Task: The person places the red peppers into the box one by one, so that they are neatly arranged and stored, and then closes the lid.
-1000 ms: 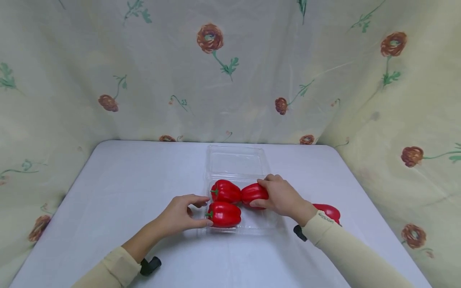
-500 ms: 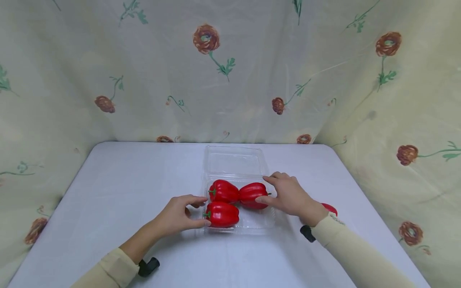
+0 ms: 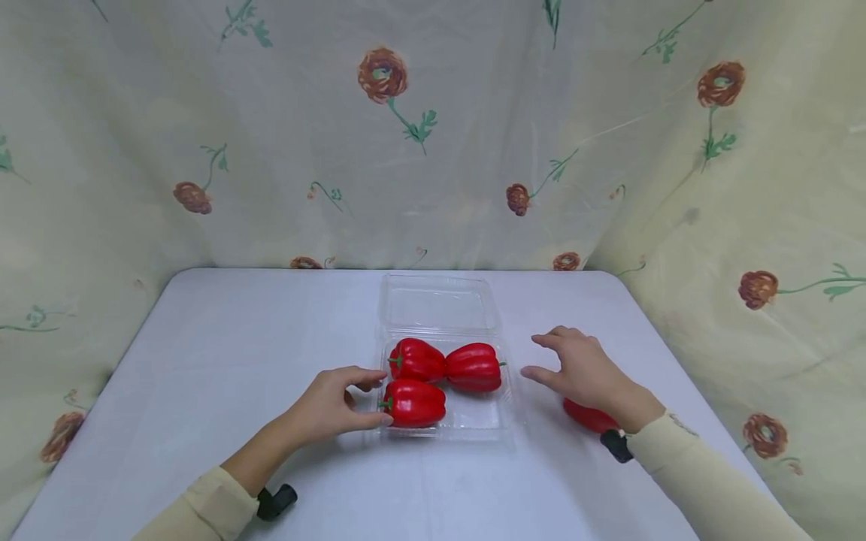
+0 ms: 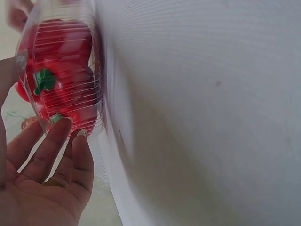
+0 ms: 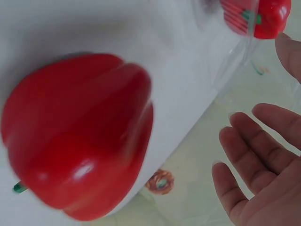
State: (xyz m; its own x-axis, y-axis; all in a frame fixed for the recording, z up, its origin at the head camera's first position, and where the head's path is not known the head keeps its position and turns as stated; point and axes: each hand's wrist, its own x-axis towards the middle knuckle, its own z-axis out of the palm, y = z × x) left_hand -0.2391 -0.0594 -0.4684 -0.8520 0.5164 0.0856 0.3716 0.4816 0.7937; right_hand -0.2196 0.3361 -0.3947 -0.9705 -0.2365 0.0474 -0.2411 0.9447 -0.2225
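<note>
Three red bell peppers lie in the clear plastic container (image 3: pixel 473 421): a back-left pepper (image 3: pixel 417 360), a front-left pepper (image 3: pixel 414 403) and a back-right pepper (image 3: pixel 473 367). My left hand (image 3: pixel 338 402) is at the container's left side, its fingertips against the ribbed wall in the left wrist view and the thumb by the rim. My right hand (image 3: pixel 585 368) hovers right of the container with fingers apart, holding nothing. Below that hand and wrist, partly hidden in the head view, lies another red bell pepper (image 5: pixel 84 136) on the table, seen whole in the right wrist view.
The container's clear lid (image 3: pixel 438 304) lies folded back behind it. All of this stands on a white table (image 3: pixel 271 323), with a flowered cloth (image 3: pixel 460 150) hanging behind and at the sides.
My right hand has let go of the back-right pepper and moved right, out of the container. The left hand has stayed at the container's left side.
</note>
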